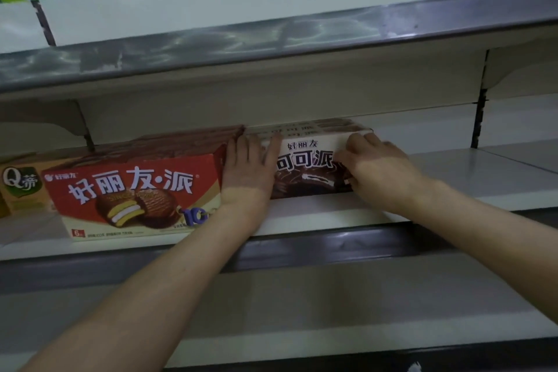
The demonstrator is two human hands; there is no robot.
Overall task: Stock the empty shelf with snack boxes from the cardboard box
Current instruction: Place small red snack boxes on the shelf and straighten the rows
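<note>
Because the shelf (pixel 453 178) is a long flat white deck with bare space running off toward three o'clock, there is room to slide stock sideways rather than lift it. At nine o'clock of centre a row of red pie boxes (pixel 133 193) stands face-out, touching or nearly touching the brown-and-white cocoa pie box (pixel 308 172) at its three o'clock side, which fronts a short row of the same kind reaching back toward twelve o'clock. The cardboard box they come from is not in view. Judging by its printed carton, the cocoa pie box is probably light and fairly stiff along its edges, with broad faces that would dent under a hard squeeze and a glossy surface that may slip; the short ends and top corners look the safest places to take hold. The right hand (pixel 377 166) grips its upper corner at three o'clock, fingers curled over the top edge and thumb on the front face. The left hand (pixel 246 169) lies with fairly straight fingers against the nine o'clock end, pressing rather than clasping, in the seam beside the red row. A Q-marked box (pixel 21 187) shows at far nine o'clock.
</note>
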